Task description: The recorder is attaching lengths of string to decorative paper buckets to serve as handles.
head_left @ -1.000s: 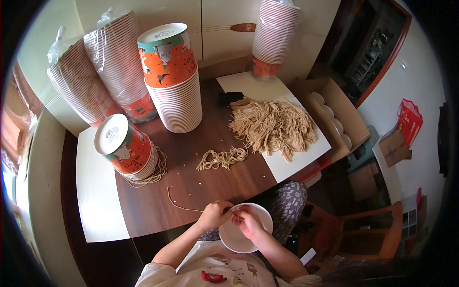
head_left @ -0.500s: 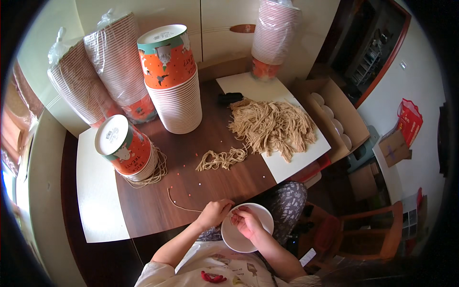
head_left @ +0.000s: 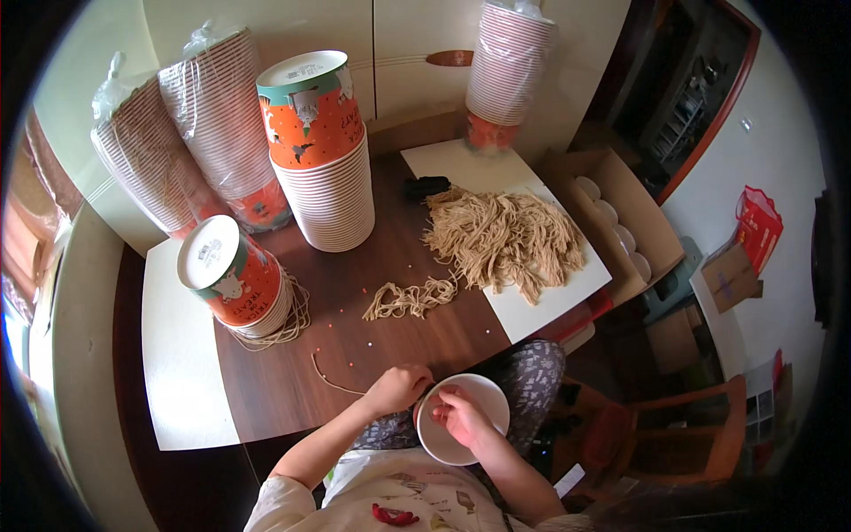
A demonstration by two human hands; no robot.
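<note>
A paper bucket [head_left: 483,437], white inside, rests on my lap with its mouth facing up. My left hand [head_left: 401,388] is closed at the bucket's left rim. A thin tan cord [head_left: 332,382] runs from the table to this hand, which seems to grip it; its end is hidden. My right hand [head_left: 461,415] reaches into the bucket, fingers bent together near the left inner wall. Whatever they pinch is too small to make out. Ahead on the table, a small bundle of cords [head_left: 410,298] lies beside a large heap of cut cords [head_left: 501,235].
An upturned orange-and-green bucket stack [head_left: 238,284] has cords around its base. Behind it rises a taller stack [head_left: 321,186]. Bagged stacks [head_left: 222,124] lean at the back left; another bagged stack [head_left: 505,75] stands back right. A cardboard box [head_left: 612,208] holds buckets beside the table.
My left hand has shifted slightly, and a little less cord lies on the table. My right hand has turned a little inside the bucket, its fingers closer to the left wall.
</note>
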